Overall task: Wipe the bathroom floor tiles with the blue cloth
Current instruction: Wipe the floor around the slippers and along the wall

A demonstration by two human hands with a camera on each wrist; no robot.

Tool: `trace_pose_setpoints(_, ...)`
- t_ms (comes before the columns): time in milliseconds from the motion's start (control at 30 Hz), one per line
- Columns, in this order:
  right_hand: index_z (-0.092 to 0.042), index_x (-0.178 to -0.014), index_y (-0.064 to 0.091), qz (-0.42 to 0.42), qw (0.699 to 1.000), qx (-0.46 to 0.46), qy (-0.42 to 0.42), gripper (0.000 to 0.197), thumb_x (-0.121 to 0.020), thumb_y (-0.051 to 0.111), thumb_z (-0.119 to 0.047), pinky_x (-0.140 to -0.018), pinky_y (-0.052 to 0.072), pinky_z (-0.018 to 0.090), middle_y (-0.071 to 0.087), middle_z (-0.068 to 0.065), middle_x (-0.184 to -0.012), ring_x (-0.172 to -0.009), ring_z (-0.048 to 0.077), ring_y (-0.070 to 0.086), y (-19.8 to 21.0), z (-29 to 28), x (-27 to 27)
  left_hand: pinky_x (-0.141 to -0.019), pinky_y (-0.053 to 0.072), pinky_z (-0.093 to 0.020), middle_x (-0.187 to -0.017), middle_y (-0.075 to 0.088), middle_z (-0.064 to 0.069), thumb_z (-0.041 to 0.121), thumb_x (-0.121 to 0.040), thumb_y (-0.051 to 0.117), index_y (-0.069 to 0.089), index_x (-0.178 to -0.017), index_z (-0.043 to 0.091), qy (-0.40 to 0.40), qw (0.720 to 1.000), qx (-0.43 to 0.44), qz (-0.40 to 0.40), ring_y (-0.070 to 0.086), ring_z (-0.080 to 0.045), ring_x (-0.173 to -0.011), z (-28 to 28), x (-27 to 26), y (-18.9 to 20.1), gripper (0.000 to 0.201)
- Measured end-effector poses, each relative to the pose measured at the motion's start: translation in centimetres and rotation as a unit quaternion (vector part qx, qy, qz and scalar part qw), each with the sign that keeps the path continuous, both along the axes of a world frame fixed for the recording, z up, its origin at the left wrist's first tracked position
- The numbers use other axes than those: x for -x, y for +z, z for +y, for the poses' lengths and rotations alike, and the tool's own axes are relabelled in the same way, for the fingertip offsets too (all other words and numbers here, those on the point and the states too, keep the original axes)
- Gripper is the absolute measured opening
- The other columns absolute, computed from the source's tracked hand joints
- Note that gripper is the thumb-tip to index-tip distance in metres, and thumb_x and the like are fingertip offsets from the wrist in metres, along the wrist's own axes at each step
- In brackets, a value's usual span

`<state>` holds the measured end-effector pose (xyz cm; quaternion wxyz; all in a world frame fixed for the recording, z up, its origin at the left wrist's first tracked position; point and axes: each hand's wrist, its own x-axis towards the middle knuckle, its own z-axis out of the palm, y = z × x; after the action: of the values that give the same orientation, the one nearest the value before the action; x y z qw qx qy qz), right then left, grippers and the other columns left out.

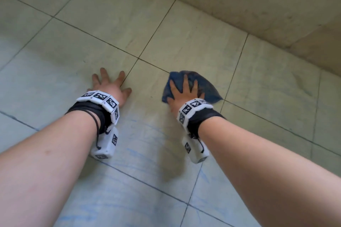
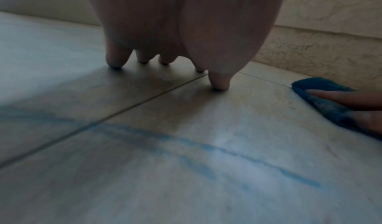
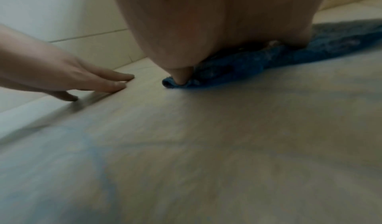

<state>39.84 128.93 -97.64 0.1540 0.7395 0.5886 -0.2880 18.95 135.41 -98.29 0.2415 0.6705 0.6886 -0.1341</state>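
Right hand (image 1: 186, 92), as I see it from the head view, lies flat with fingers spread and straight, palm pressing down on the blue cloth (image 1: 206, 86); nothing is curled round the fabric. In the right wrist view the thumb tip (image 3: 181, 77) sits on the cloth's near edge, where the fabric bunches into a small roll. The cloth is crumpled and lies on the floor tiles (image 1: 193, 42), over a crossing of grout lines (image 1: 156, 26), with its far edge past my fingertips and one corner trailing to the right.

Left hand (image 1: 110, 86) rests just beside it, apart from the cloth, also open: fingers splayed and their tips planted on a bare tile, as the left wrist view shows. It holds nothing. Both wrists carry white marker-patterned bands (image 1: 99, 97) over black straps.

Faint blue streaks (image 1: 145, 151) mark the tiles nearer to me. Beyond the cloth, a beige wall base (image 1: 258, 5) meets the floor.
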Motion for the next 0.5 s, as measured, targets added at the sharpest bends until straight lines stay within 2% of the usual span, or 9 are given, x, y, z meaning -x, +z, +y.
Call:
trace_pose_setpoints(133,-0.043,-0.153,0.0,0.032,0.995,-0.007,0.098,0.062,-0.101,0.034,-0.046,-0.113,0.0,0.065,-0.026,0.0,-0.16,-0.145,0.04,-0.022,0.1,-2.4,3.8,-0.12,0.011,-0.056,-0.165,-0.014,-0.012,0.053,-0.099,0.044,0.013,-0.157,0.039,0.015,1.0,0.001,0.008,-0.01,-0.041,-0.15,0.1,-0.6,-0.1,0.067)
trace_pose_setpoints(233,-0.046,-0.153,0.0,0.035,0.992,0.002,0.118,0.062,-0.101,0.035,-0.047,-0.115,0.001,0.062,-0.024,-0.004,-0.161,-0.146,0.035,-0.021,0.0,-2.2,3.3,-0.12,0.012,-0.057,-0.164,-0.012,-0.015,0.055,-0.098,0.044,0.014,-0.156,0.039,0.016,1.0,-0.012,0.014,-0.007,-0.044,-0.149,0.2,-0.6,-0.4,0.068)
trace_pose_setpoints(300,-0.046,-0.153,0.0,0.026,0.996,0.001,0.083,0.061,-0.101,0.033,-0.049,-0.116,0.003,0.06,-0.023,-0.004,-0.161,-0.147,0.033,-0.018,0.0,-1.4,0.8,-0.12,0.012,-0.057,-0.164,-0.011,-0.015,0.056,-0.098,0.044,0.014,-0.156,0.038,0.014,1.0,-0.011,0.016,-0.007,-0.045,-0.149,0.1,-0.5,-0.5,0.067)
trace_pose_setpoints(400,-0.044,-0.153,-0.002,-0.01,1.0,-0.002,-0.02,0.062,-0.101,0.03,-0.052,-0.117,0.005,0.059,-0.024,-0.001,-0.161,-0.148,0.036,-0.015,0.0,-0.5,-3.5,-0.119,0.012,-0.058,-0.164,-0.012,-0.014,0.057,-0.097,0.044,0.013,-0.156,0.039,0.018,1.0,-0.009,0.012,-0.009,-0.043,-0.149,-0.2,-0.7,-0.7,0.068)
trace_pose_setpoints(500,-0.042,-0.153,-0.004,-0.03,0.999,-0.005,-0.035,0.064,-0.1,0.029,-0.054,-0.117,0.005,0.06,-0.024,0.001,-0.161,-0.147,0.04,-0.015,-0.1,-0.5,-3.8,-0.119,0.012,-0.059,-0.164,-0.014,-0.014,0.058,-0.097,0.043,0.012,-0.156,0.04,0.026,1.0,-0.008,0.014,-0.01,-0.043,-0.149,-0.4,-1.0,-0.9,0.069)
